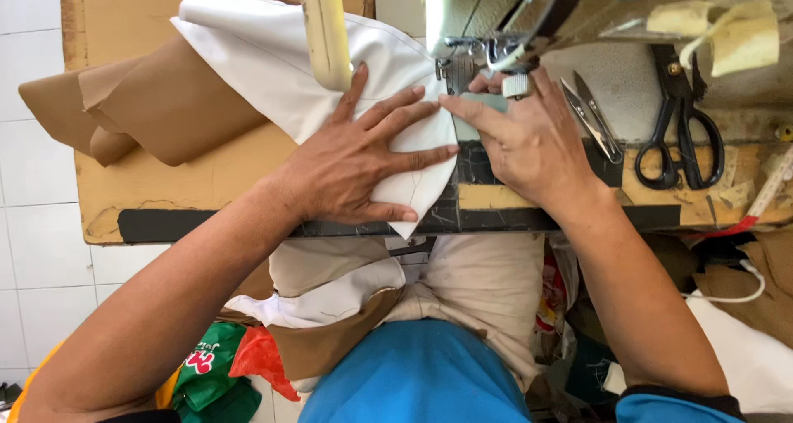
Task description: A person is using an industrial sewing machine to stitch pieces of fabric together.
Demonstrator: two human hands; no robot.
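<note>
**Both hands flat on white cloth at the sewing machine**

We see the sewing machine (pixel 487 18) at the far edge of the desk (pixel 165 192), and we place everything else from it. Just in front of its needle lies the white cloth (pixel 281 68), which runs away to the left of the machine and folds down over the desk's near edge.

Our left hand (pixel 363 154) rests on the cloth to the left of the needle, fingers spread wide and pressed flat, the fingertips pointing toward the machine. Our right hand (pixel 520 138) lies directly in front of the needle, open and flat too, with its forefinger stretched left so that it touches the edge of the cloth. A pale ring or thimble sits on one finger near the needle. Neither hand pinches anything.

Left of the machine, beyond the white cloth, a piece of brown cloth (pixel 149 101) is spread on the desk, partly under the white one. Right of the machine lie small thread snips (pixel 591 117), and further right a pair of black scissors (pixel 681 125). More white and brown cloth hangs below the desk, over the lap.
</note>
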